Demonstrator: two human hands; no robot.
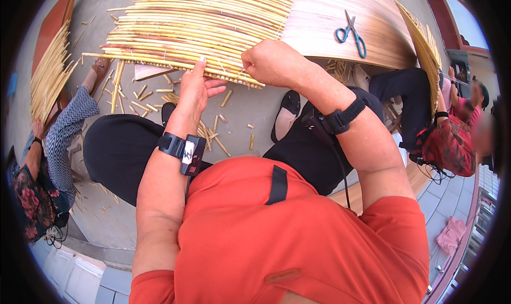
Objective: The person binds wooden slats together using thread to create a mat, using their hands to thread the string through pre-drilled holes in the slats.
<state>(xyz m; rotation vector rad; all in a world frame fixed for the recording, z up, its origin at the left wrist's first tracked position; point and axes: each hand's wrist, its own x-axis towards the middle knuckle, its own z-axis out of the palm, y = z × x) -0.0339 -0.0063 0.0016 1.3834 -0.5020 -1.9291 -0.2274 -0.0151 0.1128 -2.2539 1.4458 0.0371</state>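
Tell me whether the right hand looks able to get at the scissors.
Likely yes: the scissors lie uncovered on the wooden board, forward and right of the right hand, with nothing visible between. The hand is at the stalk mat, so it would probably leave that first.

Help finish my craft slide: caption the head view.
Left hand and right hand at the edge of a yellow stalk mat, scissors on the wooden board.

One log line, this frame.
left hand: touching near edge of mat | right hand: curled, at same edge | scissors: open, on board, right of mat
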